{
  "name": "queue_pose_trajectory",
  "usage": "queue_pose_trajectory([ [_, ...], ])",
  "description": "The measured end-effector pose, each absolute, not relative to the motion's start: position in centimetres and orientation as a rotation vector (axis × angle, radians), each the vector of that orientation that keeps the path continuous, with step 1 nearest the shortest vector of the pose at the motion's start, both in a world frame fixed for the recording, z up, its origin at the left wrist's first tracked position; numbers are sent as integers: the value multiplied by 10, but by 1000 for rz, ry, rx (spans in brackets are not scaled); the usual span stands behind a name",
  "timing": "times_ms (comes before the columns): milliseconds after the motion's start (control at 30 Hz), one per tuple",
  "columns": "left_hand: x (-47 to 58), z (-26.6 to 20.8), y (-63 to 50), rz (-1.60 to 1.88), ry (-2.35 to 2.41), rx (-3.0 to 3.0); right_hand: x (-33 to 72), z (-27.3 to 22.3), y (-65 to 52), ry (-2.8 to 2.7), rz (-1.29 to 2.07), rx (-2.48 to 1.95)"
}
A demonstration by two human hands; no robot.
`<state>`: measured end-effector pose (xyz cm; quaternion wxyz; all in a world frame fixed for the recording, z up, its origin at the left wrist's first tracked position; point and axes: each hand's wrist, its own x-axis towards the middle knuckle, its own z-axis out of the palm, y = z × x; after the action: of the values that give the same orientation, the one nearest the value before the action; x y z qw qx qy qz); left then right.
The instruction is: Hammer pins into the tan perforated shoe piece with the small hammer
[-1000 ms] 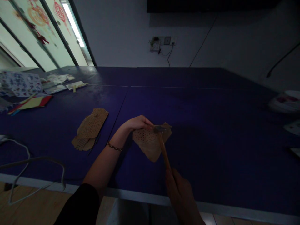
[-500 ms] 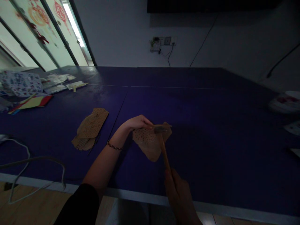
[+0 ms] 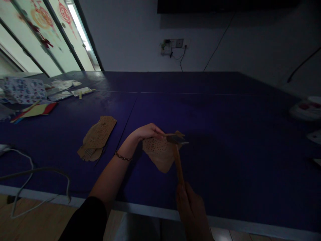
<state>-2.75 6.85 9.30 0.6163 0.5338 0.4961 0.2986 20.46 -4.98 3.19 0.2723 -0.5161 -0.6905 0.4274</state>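
Note:
A tan, leather-like sheet (image 3: 160, 159) with rows of small dark holes lies on the purple table (image 3: 220, 113). My left hand (image 3: 149, 130) rests at its upper edge, fingers pinched together near the hammer's head; whatever is between the fingertips is hidden. My right hand (image 3: 192, 207) is wrapped round the wooden handle of a hammer (image 3: 178, 162), whose metal head hangs over the right part of the sheet. Left of my forearm lies a stack of similar tan pieces (image 3: 97, 137), the top one perforated.
White cables (image 3: 30, 170) loop over the table's front left edge. Coloured paper (image 3: 37, 110), a patterned bag (image 3: 26, 90) and plastic packets (image 3: 64, 88) sit at the far left. A whitish container (image 3: 307, 108) stands at the right. Wall sockets (image 3: 175, 43) are behind the table.
The hammer's head has shifted slightly to the right and tilted, with my right hand still on the handle. My left hand and the sheet have stayed in place.

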Motion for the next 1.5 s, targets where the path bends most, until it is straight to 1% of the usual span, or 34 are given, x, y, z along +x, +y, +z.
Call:
queue_pose_trajectory([
  [367, -30, 88, 71, 652, 1159, 1201, 206, 26, -43, -1716, 1198, -1398],
  [567, -29, 87, 71, 652, 1126, 1163, 205, 25, -40, -1810, 1209, -1373],
  [733, -32, 87, 71, 669, 1157, 1160, 209, 20, -42, -1734, 1197, -1374],
  [900, -33, 89, 70, 676, 1139, 1168, 213, 18, -41, -1781, 1187, -1390],
  [1100, -33, 89, 71, 683, 1147, 1199, 216, 13, -47, -1635, 1184, -1404],
  [1267, -35, 87, 70, 668, 1160, 1202, 215, 9, -48, -1672, 1232, -1399],
  [1500, -31, 87, 71, 665, 1171, 1233, 213, 11, -51, -1744, 1195, -1360],
])
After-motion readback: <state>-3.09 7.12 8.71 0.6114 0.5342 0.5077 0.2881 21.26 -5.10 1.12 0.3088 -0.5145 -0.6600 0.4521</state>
